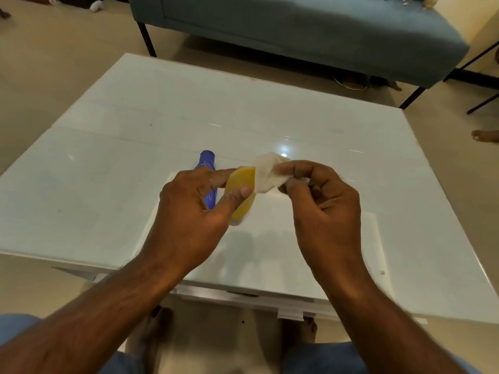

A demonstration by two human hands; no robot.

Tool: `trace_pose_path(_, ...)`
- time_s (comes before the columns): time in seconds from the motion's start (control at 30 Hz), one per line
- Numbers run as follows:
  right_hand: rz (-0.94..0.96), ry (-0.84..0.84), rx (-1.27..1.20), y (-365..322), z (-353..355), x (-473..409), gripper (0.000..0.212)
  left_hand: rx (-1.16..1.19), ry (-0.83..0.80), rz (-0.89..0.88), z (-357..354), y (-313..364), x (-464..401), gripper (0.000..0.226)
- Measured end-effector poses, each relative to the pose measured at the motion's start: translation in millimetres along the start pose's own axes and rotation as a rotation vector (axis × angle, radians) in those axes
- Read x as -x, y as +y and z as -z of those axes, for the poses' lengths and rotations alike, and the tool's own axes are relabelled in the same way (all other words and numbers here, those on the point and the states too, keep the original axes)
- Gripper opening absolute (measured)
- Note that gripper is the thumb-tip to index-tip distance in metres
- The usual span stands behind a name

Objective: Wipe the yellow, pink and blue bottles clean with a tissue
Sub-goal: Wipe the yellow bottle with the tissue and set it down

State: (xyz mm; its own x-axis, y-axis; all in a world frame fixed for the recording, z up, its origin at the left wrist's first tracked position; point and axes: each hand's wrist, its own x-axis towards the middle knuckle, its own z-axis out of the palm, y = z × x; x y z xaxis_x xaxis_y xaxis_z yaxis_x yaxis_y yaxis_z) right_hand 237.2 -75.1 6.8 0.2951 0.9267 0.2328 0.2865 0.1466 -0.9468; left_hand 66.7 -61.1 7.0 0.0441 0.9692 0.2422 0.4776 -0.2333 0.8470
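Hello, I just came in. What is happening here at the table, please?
A person is cleaning bottles with a tissue over a white table. The left hand holds the yellow bottle up off the table, and the right hand presses a crumpled white tissue against its upper end. The blue bottle lies on the table just behind the left hand, partly hidden by it. No pink bottle is visible in this view.

Blue bottle (206, 168) lower half behind left hand (189, 211) — yellow bottle (243, 190) cap end hidden, pink btl unseen.
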Motion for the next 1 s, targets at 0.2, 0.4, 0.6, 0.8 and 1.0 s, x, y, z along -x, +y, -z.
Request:
trace_pose_path(0.2, 0.017, -0.015, -0.004, -1.9, -4.0, 3.2, 0.014, 0.005, -0.009, 0.056, -3.4, -0.5, 2.5, 0.046)
trace_pose_path(0.4, 0.0, -0.072, -0.016, -2.7, -4.4, 4.5, 0.025, 0.087, -0.087, 0.094, -5.3, -2.6, 2.4, 0.042)
trace_pose_path(0.6, 0.039, -0.113, 0.126, -0.4, -0.5, 5.5, 0.013, 0.328, 0.003, 0.128, 0.5, 0.4, -1.3, 0.03)
trace_pose_path(0.8, 0.183, -0.059, 0.061, -5.6, -2.7, 8.3, 0.016, 0.277, -0.097, 0.068, 1.8, 3.1, -2.1, 0.028)
trace_pose_path(1.0, 0.127, -0.166, 0.132, -1.5, -0.4, 6.5, 0.019, 0.435, 0.047, 0.17, 4.5, -1.9, -5.1, 0.028)
